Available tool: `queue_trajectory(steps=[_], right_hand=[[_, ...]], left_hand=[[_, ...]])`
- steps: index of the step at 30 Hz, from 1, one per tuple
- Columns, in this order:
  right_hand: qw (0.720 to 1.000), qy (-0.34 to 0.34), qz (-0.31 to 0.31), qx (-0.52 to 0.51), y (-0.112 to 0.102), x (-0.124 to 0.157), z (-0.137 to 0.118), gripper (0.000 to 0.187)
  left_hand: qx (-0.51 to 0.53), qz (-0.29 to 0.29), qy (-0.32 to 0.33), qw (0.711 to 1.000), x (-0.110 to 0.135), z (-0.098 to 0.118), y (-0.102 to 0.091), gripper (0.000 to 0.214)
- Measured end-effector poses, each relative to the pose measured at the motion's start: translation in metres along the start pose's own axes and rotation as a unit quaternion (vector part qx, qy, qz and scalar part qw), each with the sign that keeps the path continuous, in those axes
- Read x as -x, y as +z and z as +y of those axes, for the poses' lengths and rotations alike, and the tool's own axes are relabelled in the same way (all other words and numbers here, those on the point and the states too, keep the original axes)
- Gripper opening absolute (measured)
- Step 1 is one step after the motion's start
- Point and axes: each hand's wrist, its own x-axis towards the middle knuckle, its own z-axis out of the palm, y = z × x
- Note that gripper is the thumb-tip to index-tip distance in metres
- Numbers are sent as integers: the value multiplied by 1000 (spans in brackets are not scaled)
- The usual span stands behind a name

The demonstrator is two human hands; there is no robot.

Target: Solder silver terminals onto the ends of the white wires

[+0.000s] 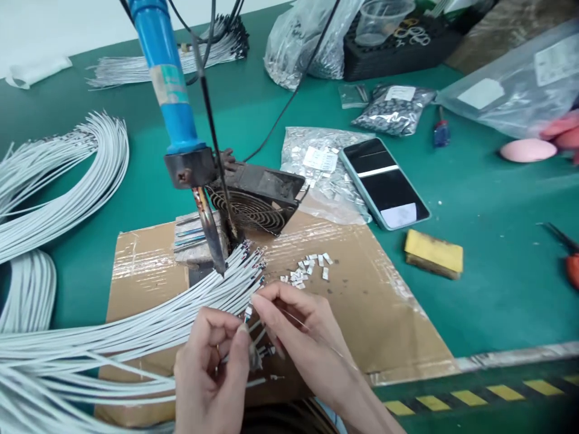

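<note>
My left hand is closed in a pinch on a white cable's end, where short coloured wires show at the fingertips. A small white connector sits at that end, between the two hands. My right hand pinches the connector from the other side, and a thin pale strand runs across its fingers. Just behind the hands lies a thick bundle of white cables with stripped ends. Above the bundle, a soldering iron with a blue handle points down, its tip close to the cables.
Loose small connectors lie on the cardboard. A small fan stands behind the iron. Farther right are a phone, a yellow sponge and bags of parts. Coiled cables lie at left.
</note>
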Motion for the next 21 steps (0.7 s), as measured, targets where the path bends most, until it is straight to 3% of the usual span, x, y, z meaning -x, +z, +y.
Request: queue_trajectory(steps=[4,9,21], right_hand=[[996,45,-37,-64,-1,8,4,42],[991,75,-56,-98,-1,17,2,49],[993,-62,-4,-97,8,33,15,27]], left_hand=[[20,-19,-11,1000,8,1,-3,25],[43,-16,26,999,24,-9,-3,22],[33,-3,50,998,37,-12,-8,25]])
